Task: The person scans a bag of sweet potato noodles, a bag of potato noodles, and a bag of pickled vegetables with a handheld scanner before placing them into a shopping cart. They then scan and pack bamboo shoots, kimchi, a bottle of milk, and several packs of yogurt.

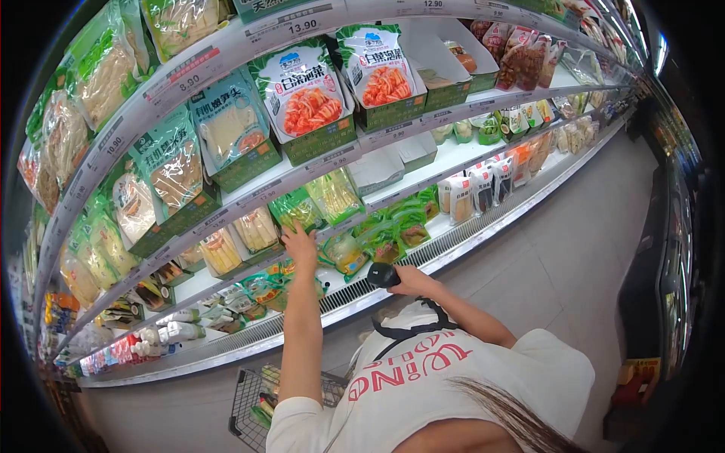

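My left hand [300,245] reaches up to the middle shelf, its fingers extended against the lower part of a green-printed bag of vegetables [294,208]. Beside that bag stands a clear pack of pale yellow-green stalks [333,195]. To its left is a pack of whitish strips [255,229]. Lower down, my right hand [417,282] is closed around a black, rounded object [384,275]; its exact kind does not show. Near that hand, a green-edged bag [345,253] lies on the bottom shelf.
A curved refrigerated shelf rack [423,181] with price strips spans the view. Kimchi packs [300,90] stand in green cartons above. A wire shopping basket [243,400] with goods is below my left arm. Tiled floor [529,272] extends right. A dark display case [668,249] lines the far right.
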`<state>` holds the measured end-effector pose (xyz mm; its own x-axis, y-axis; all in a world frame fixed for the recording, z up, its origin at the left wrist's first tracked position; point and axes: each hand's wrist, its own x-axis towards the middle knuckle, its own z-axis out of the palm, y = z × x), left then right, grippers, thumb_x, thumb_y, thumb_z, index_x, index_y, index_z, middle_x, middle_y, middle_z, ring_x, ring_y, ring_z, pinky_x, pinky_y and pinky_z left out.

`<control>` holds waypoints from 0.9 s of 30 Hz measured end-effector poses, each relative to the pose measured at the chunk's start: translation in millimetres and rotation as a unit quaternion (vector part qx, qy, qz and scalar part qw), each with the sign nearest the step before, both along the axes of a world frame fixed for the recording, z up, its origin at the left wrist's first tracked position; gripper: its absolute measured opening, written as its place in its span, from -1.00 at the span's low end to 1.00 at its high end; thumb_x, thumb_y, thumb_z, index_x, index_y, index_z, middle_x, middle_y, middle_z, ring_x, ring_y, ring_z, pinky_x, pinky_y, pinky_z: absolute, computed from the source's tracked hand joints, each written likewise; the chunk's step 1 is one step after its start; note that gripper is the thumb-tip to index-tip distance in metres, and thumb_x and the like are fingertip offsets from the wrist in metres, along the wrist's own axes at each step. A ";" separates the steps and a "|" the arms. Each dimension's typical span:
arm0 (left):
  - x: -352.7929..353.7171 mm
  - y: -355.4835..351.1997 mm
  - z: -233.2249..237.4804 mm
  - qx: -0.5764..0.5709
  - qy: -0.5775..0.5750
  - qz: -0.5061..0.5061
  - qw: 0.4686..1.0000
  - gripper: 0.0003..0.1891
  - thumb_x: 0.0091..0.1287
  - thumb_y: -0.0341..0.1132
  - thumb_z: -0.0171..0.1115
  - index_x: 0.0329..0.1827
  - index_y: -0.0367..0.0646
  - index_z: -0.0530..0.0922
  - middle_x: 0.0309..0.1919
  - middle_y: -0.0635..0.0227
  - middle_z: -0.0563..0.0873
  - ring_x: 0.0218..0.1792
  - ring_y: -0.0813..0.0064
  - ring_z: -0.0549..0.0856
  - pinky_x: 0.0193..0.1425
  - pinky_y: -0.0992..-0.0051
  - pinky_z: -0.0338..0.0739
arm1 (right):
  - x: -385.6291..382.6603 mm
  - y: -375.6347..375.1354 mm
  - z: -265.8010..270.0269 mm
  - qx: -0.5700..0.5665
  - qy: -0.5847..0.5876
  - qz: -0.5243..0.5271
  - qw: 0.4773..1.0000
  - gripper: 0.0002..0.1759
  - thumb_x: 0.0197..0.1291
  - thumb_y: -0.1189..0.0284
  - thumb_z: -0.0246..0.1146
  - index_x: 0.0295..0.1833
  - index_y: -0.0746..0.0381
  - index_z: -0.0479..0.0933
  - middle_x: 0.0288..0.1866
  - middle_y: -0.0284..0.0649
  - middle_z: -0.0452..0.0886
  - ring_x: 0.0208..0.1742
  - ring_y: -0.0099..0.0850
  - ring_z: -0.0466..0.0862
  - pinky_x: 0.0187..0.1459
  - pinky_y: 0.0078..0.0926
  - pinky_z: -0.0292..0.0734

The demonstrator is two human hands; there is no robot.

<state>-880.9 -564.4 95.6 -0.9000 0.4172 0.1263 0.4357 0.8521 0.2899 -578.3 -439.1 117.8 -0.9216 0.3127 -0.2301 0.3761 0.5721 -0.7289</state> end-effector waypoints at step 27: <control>-11.1 -38.5 -14.4 -0.026 0.028 -0.076 0.996 -0.79 0.13 -0.47 0.19 -0.15 -0.19 0.60 -0.10 0.16 0.63 -0.05 0.09 0.66 -0.01 0.19 0.61 | -38.5 -17.8 22.6 -0.019 -0.027 0.101 0.994 -0.37 -0.11 0.26 0.49 0.10 0.31 0.52 -0.12 0.07 0.70 -0.03 -0.03 0.69 0.02 -0.23 0.53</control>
